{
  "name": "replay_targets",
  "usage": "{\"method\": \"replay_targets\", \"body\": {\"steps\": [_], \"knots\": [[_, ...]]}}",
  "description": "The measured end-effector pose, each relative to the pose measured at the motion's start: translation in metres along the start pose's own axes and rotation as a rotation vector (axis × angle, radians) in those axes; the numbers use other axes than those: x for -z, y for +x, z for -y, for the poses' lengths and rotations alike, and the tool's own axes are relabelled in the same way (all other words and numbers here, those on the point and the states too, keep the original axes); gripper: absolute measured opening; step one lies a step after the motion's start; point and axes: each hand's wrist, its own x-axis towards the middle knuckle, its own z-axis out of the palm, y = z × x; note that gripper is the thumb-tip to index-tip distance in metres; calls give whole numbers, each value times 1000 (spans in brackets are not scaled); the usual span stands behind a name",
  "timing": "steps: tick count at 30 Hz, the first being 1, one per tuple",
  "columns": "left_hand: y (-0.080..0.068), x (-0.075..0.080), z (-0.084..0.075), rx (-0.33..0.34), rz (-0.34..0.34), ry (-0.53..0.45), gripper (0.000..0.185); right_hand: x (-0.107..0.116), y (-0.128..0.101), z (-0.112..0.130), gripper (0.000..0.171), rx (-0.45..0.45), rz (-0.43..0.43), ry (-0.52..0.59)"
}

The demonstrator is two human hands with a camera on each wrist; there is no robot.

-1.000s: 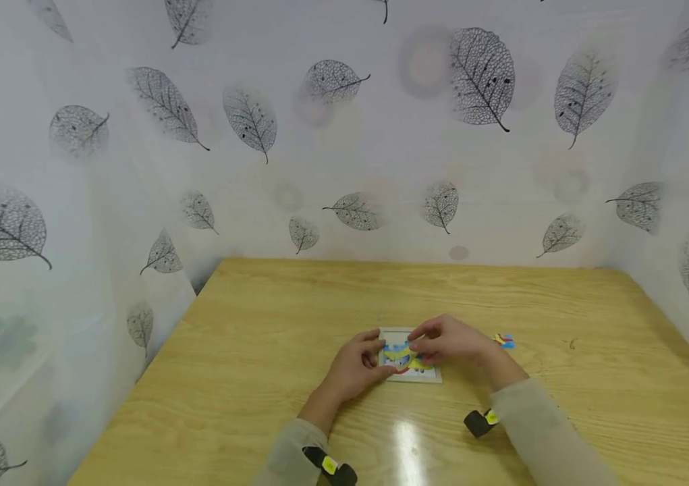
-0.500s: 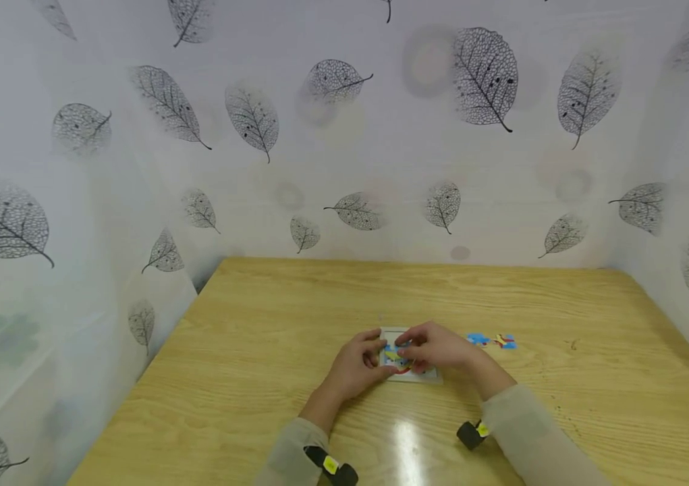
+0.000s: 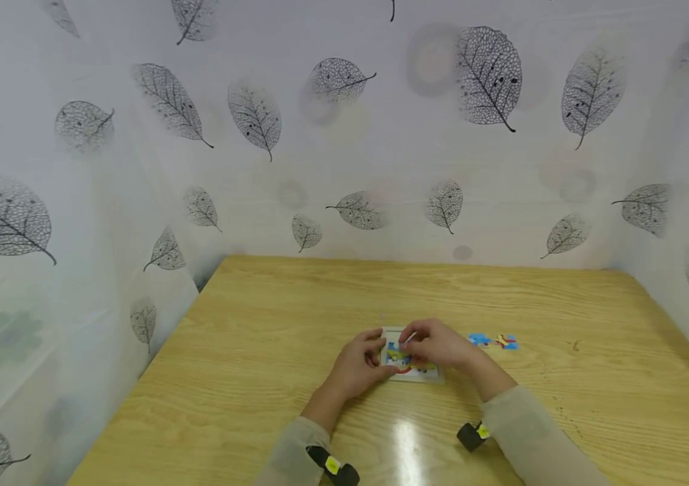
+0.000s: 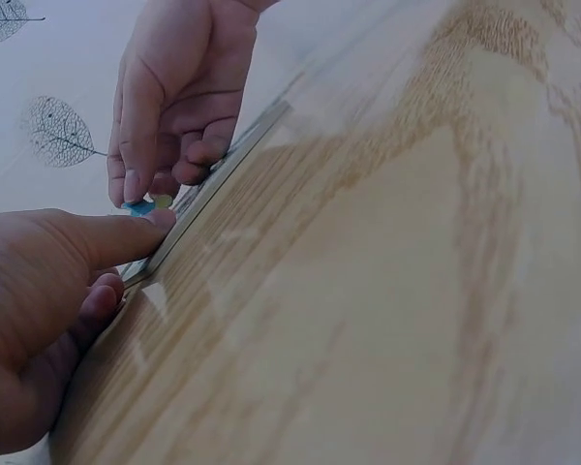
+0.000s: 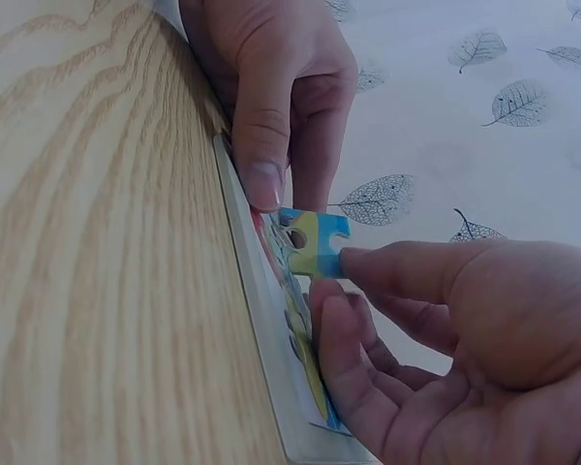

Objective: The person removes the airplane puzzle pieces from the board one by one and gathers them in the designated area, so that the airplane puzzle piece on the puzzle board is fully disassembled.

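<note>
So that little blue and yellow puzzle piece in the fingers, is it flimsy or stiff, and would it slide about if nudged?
The puzzle piece probably is stiff: pinched at one edge by the right hand, it stands out flat without drooping. It looks thin and small, so likely very light. Loose pieces lie flat on the glossy table, so a nudge would probably slide one, not roll it.

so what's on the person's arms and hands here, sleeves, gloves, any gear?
Both hands are bare: left hand, right hand, no gloves or rings visible. Each arm wears a loose pale grey-beige long sleeve reaching to the wrist. A small black device with a yellow tag sits at each forearm: left one, right one. No cables visible.
</note>
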Motion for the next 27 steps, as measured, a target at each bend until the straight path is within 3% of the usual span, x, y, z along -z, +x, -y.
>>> {"method": "replay_targets", "body": {"steps": [10,27], "knots": [[2,1,0,5,-12,9,64,0,2,2,21,53,-28,17],[0,1,-2,36,-3,-31,63,22,-2,-9,24,50,60,2]]}}
